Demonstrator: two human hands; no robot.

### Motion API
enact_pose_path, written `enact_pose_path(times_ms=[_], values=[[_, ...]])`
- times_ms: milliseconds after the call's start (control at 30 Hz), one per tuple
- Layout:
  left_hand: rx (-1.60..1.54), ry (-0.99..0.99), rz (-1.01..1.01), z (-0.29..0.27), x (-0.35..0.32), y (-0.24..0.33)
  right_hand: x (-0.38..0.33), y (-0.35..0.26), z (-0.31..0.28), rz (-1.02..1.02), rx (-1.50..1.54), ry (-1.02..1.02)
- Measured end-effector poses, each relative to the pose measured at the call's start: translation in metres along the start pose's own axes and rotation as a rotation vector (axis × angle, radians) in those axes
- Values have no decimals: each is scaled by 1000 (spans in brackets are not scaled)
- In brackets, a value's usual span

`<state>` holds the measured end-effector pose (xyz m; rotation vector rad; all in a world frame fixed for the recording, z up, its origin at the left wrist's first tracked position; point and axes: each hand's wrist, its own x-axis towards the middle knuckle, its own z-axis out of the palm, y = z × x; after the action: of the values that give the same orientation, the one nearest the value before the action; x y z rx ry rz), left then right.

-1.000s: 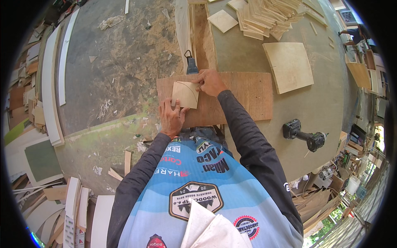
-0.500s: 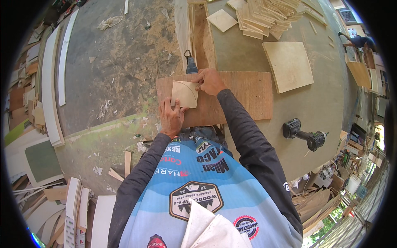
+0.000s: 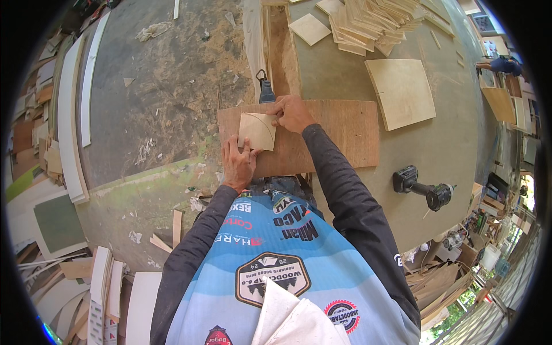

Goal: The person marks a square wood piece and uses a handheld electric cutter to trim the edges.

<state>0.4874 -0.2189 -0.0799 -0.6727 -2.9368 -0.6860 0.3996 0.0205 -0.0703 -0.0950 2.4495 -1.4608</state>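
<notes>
A small square of light plywood [image 3: 256, 133] with a curved line on it lies flat on a reddish-brown board [image 3: 333, 135]. My left hand [image 3: 237, 163] grips its lower left corner, fingertips along the left side and thumb at the lower edge. At the upper right edge my right hand [image 3: 294, 114] is closed, fingers curled and thumb against the square; whether something small is also between those fingers is hidden. Just beyond the board's far edge shows the dark end of a tool or cord [image 3: 266, 92] with a loop.
A cordless drill [image 3: 422, 187] lies to the right on the worktable [image 3: 345, 230]. Farther off are a larger plywood square [image 3: 401, 93] and a heap of plywood squares [image 3: 371, 26]. Long white strips [image 3: 72, 121] and offcuts line the left side. Another person [image 3: 506, 65] is at the far right.
My hands and the plywood square stay practically in place. At the far right, the other person has shifted slightly.
</notes>
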Motion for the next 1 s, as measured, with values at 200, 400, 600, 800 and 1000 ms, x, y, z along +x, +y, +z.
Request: enact_pose_path(times_ms=[200, 400, 600, 800, 1000], values=[[-13, 4, -3, 3, 0, -2, 0, 3, 2, 16, 17, 9], [-22, 22, 12, 3, 0, -3, 0, 0, 0, 9, -3, 10], [-8, 35, 28, 0, 3, -1, 2, 1, 0, 7, -17, 2], [-14, 11, 9, -1, 4, -1, 3, 0, -1, -7, -21, 4], [-20, -2, 5, 1, 3, -4, 4, -1, -1, -10, 9, 3]])
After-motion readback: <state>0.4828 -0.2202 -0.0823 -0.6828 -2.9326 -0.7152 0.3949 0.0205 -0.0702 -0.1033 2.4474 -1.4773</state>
